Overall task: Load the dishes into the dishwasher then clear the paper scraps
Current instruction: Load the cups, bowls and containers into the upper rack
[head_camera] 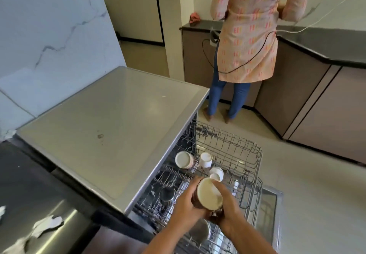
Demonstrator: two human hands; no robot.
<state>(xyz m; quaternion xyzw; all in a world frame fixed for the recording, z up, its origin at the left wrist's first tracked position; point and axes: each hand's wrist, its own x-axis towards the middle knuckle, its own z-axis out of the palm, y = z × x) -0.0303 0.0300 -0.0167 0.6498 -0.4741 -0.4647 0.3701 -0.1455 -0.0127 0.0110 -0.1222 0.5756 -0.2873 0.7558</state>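
Head, left hand (pixel 185 206), right hand (pixel 229 210) clasp mug (pixel 208 194)

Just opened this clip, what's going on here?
A person is loading the dishwasher. The left hand and right hand together hold a brown-sided cup over the pulled-out upper rack. Three white cups already sit in the rack. Torn paper scraps lie on the dark counter at the lower left, not yet cleared. A second person stands at the far counter, facing away.
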